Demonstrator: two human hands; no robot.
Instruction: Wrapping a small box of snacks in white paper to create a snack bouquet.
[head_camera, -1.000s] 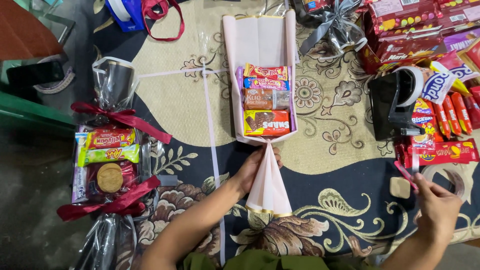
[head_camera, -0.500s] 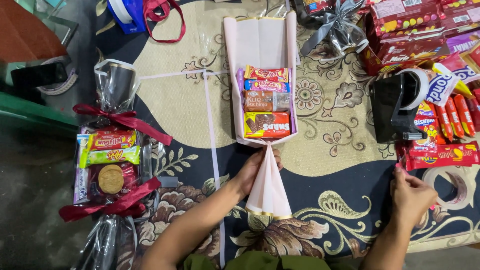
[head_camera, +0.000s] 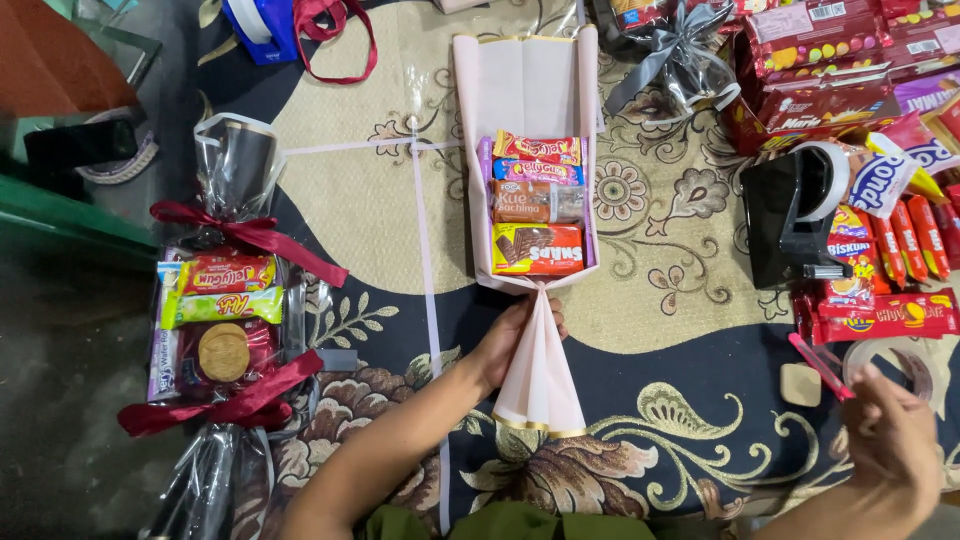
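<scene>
Pink paper snack bouquet (head_camera: 533, 200) lay flat on patterned carpet (head_camera: 660, 380), gathered neck pinched closed in left hand (head_camera: 510, 340). Right hand (head_camera: 890, 440) gripped clear tape roll (head_camera: 885, 360) near black tape dispenser (head_camera: 790, 215). Finished red-ribboned bouquet (head_camera: 220, 320) lay far left.

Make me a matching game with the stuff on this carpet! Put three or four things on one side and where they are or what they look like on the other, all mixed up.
Things:
1. pink snack bouquet
2. black tape dispenser
3. finished bouquet with dark red ribbons
4. clear tape roll

Places or states:
A. lying at the far left of the carpet
B. pinched at its neck by the left hand
C. next to the right hand
D. standing beside the red snack packs on the right

Pairs: 1-B, 2-D, 3-A, 4-C
</scene>
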